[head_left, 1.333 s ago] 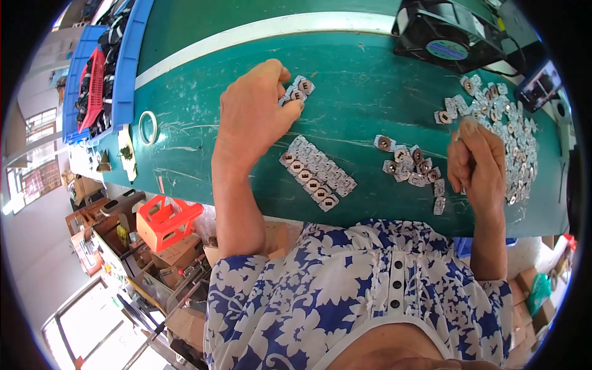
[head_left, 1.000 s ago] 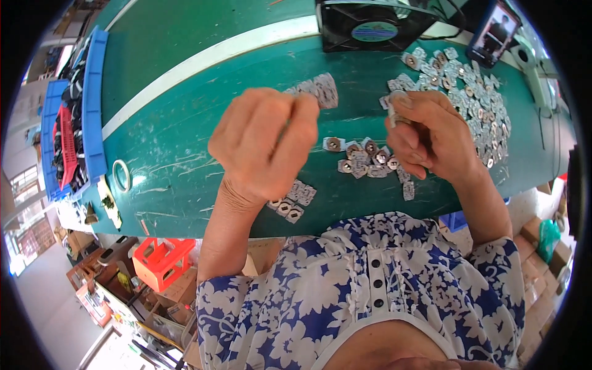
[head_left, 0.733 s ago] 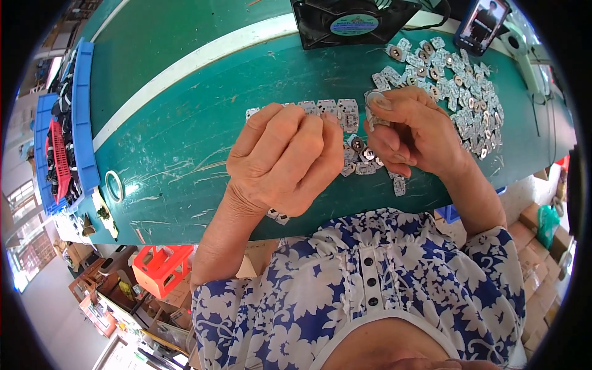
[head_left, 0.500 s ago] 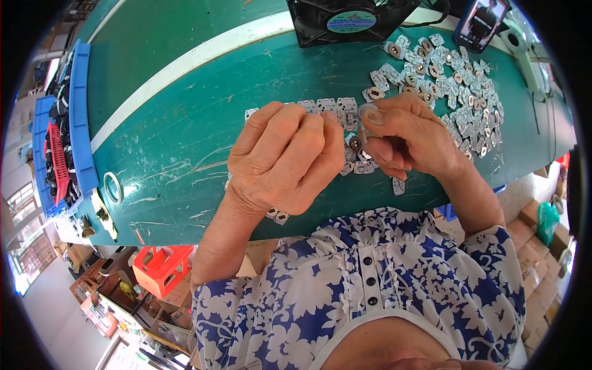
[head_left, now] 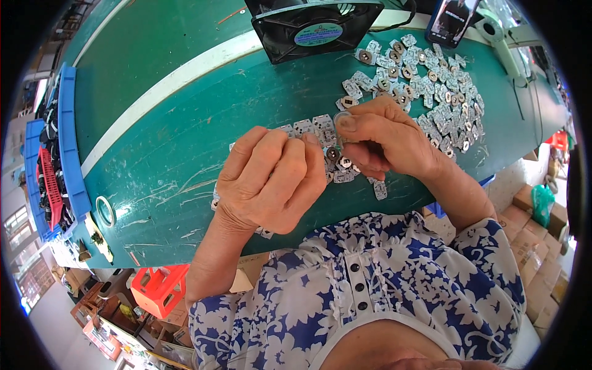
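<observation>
My left hand [head_left: 271,179] is closed, knuckles up, over a row of small white circuit boards [head_left: 322,125]. Its fingers curl down, and whatever they grip is hidden beneath them. Beside it on the right, my right hand [head_left: 391,135] is closed with the thumb pressed toward the bent fingers. A small translucent round piece [head_left: 340,118] shows at that thumb's tip; I cannot make out what it is. More little boards with round metallic parts [head_left: 333,154] lie between the two hands, and a single board [head_left: 380,189] rests just below the right one.
Loose boards [head_left: 453,114] spread in a pile at the right. A black fan [head_left: 317,36] and a phone [head_left: 452,21] stand at the back. Leftward are a tape roll [head_left: 105,211] and a blue bin [head_left: 75,148] holding a red basket [head_left: 49,185]. A red stool [head_left: 159,293] stands below the edge.
The view has shifted, so the fan, phone and board pile appear farther left. Both hands stay close together in nearly the same closed pose over the boards.
</observation>
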The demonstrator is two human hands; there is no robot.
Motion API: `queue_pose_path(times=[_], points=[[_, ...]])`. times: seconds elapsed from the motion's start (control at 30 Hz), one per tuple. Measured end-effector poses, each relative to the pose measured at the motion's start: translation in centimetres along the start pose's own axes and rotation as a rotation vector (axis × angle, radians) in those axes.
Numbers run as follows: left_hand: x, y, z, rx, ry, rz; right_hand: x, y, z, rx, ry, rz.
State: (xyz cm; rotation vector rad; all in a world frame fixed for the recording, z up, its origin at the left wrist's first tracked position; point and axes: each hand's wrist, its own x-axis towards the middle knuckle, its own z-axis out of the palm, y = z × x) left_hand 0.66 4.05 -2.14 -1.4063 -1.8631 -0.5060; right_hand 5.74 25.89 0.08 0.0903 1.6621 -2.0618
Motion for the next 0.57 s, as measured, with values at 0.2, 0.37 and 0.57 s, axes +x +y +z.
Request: queue_pose_path(times=[0.2, 0.37, 0.57], points=[[0.8, 0.1, 0.1, -0.031, 0.040, 0.026, -0.2, -0.2, -0.3, 0.107, -0.087, 0.124], [1.2, 0.5, -0.6, -0.032, -0.022, 0.052, -0.4, -0.3, 0.2, -0.120, -0.058, -0.007], [3.7, -0.6, -1.0, -0.329, -0.133, -0.379, -0.3, -2.4, -1.1, -0.242, -0.084, -0.087]])
